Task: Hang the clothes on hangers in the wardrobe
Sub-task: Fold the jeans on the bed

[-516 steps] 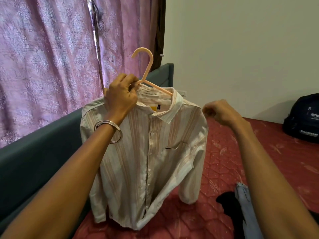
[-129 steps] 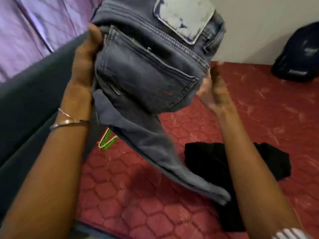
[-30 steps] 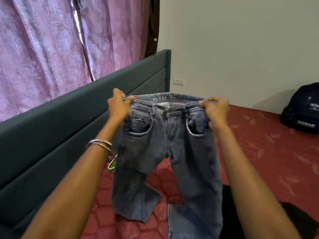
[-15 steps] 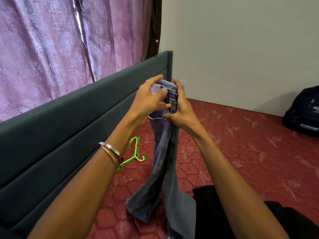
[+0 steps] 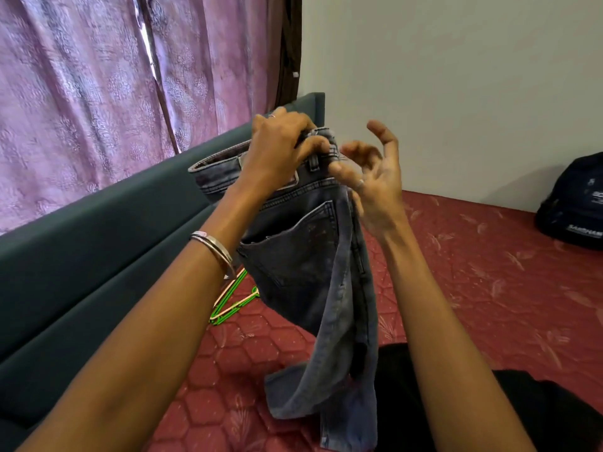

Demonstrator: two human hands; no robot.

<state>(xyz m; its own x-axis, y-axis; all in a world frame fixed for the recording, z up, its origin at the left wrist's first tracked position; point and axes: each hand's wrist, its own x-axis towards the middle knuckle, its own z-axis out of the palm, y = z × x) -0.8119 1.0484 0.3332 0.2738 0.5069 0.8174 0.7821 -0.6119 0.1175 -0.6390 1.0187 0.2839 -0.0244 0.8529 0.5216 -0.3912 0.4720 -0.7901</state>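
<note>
Grey jeans [image 5: 303, 256] held up in the air above the red mattress [image 5: 489, 288], folded lengthwise, long axis running top to bottom; waistband uppermost, at the level of the dark headboard [image 5: 98, 230]; legs hanging straight down, leg ends curling near the mattress at the bottom of the view; back pocket turned toward the camera; one loose end of the waistband sticking out to the left, roughly level. Left hand [image 5: 280, 151], fingers curled over the top of the waistband, gripping the denim; two metal bangles [image 5: 213, 247] on that wrist. Right hand [image 5: 375, 181] just beside the waistband on its right edge, palm turned toward the camera, fingers spread and only loosely bent, thumb tip touching the denim near the belt loop; no firm grasp visible there; a ring on one finger. Green and cream hangers [image 5: 231, 301] lying on the mattress below the left forearm, close to the headboard, partly hidden behind the jeans. Black garment [image 5: 408, 402] spread on the mattress under the right forearm. Dark backpack [image 5: 574, 203] against the pale wall [image 5: 456, 76] at far right, well apart from the jeans. Pink patterned curtain [image 5: 98, 76] behind the headboard.
</note>
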